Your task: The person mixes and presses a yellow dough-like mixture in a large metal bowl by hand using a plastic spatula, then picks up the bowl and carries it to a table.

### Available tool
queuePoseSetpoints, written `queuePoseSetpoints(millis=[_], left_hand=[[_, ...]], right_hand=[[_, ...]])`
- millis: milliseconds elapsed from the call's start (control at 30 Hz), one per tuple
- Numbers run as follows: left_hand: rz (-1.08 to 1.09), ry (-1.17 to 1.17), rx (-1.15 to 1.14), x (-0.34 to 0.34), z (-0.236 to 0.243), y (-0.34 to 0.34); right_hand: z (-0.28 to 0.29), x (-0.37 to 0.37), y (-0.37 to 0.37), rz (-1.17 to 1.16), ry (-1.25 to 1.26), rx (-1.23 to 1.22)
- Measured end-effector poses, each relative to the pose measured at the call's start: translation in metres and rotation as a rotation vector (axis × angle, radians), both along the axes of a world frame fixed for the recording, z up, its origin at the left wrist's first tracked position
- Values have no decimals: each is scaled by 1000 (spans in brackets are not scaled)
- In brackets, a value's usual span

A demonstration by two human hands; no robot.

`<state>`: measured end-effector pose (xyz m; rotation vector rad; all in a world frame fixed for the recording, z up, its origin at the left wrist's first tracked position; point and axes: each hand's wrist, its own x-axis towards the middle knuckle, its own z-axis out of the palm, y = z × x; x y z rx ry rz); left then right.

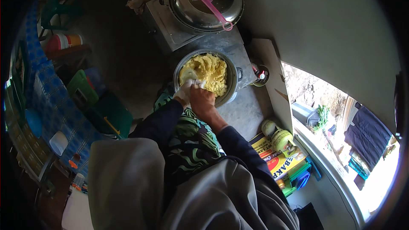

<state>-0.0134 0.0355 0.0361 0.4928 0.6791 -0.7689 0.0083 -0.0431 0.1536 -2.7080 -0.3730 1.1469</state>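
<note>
A deep metal pot [234, 86] stands in front of me, holding thick, pale yellow mash [211, 73] with ridges across its top. Into the near left part of the mash goes a utensil with a pale, rounded head [187, 75]; its handle is hidden in my hands. My left hand [185, 92], whitish as if gloved or coated, is closed at the pot's near rim around the utensil. Pressed against it on the right, my right hand [203, 101] is also closed, seemingly on the same handle.
Beyond the pot, a large lidded pan [179, 12] sits on a stove [177, 32], a pink spatula [204, 0] lying across its lid. A bottle [261, 76] stands right of the pot. Round green fruits [281, 139] rest at lower right. A blue checked cloth [49, 93] covers a table at left.
</note>
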Motion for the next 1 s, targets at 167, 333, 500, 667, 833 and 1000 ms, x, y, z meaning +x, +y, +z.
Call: queuePoseSetpoints(millis=[167, 333, 500, 667, 833, 1000], left_hand=[[-460, -548, 508, -9, -84, 11], [-197, -191, 148, -4, -77, -12], [160, 226, -569, -32, -20, -10], [-91, -114, -50, -29, -37, 13], [-518, -548, 152, -10, -81, 17], [74, -96, -305, -40, -129, 27]], right_hand=[[-19, 4, 2, -285, -14, 55], [-19, -23, -23, -376, -90, 150], [53, -20, -24, 53, -81, 57], [-12, -34, 8, -98, -96, 47], [-24, -27, 5, -360, 24, 37], [13, -32, 6, -143, -95, 222]])
